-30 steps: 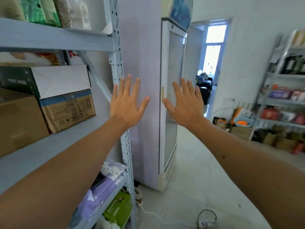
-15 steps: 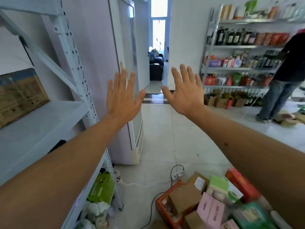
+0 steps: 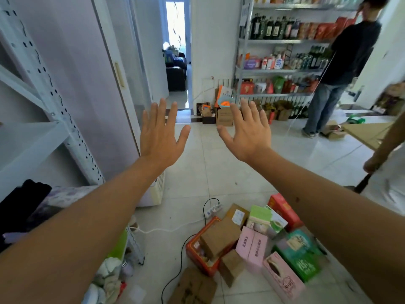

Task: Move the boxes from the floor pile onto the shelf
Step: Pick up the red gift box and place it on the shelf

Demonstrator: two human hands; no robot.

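Observation:
A pile of boxes lies on the tiled floor at the lower right: a brown carton (image 3: 219, 238) on an orange box (image 3: 197, 251), a pink box (image 3: 252, 244), green boxes (image 3: 300, 253) and a red box (image 3: 282, 207). The white metal shelf (image 3: 28, 141) stands at the left, its visible board bare. My left hand (image 3: 160, 137) and my right hand (image 3: 247, 132) are stretched out in front of me at chest height, fingers spread, holding nothing, well above the pile.
A tall fridge (image 3: 105, 84) stands beside the shelf. A power strip and black cable (image 3: 210, 209) lie on the floor near the pile. A person (image 3: 333, 69) stands at a stocked rack at the back right; another arm (image 3: 385, 145) enters at the right edge.
My view has swung right and downward, away from the shelf's stored cartons toward the floor pile. Both hands stay spread and empty in front of me.

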